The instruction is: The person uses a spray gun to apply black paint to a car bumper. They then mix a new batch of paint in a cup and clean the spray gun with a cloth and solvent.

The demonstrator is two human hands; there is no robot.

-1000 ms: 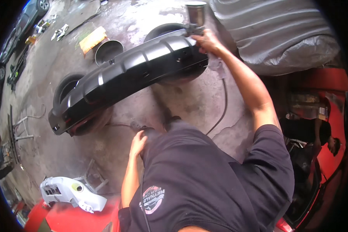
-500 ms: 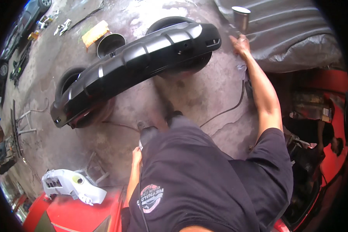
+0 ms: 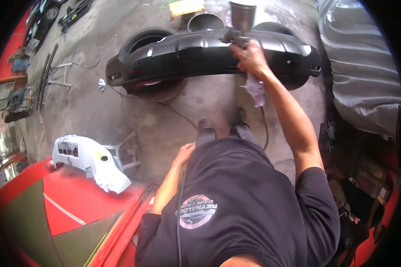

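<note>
My right hand grips a spray gun with a silver cup on top. It is held over the right half of a long black car bumper, and whether it touches cannot be told. Crumpled pale wrapping hangs under the gun's handle, and a dark hose runs down from it. The bumper lies across tires, one of them the left tire. Beside my thigh, my left hand is closed, its fingertips hidden; a thin black cord runs down my shirt towards it.
At the left, a whitish bumper piece rests by a red car panel. A metal stand is farther up. Silver sheeting covers something at the right. Behind the bumper are a round bucket and a yellow sheet.
My right hand with the spray gun has swung left, from beyond the bumper's right end to over its right half. My view has turned, so the bumper now lies more level.
</note>
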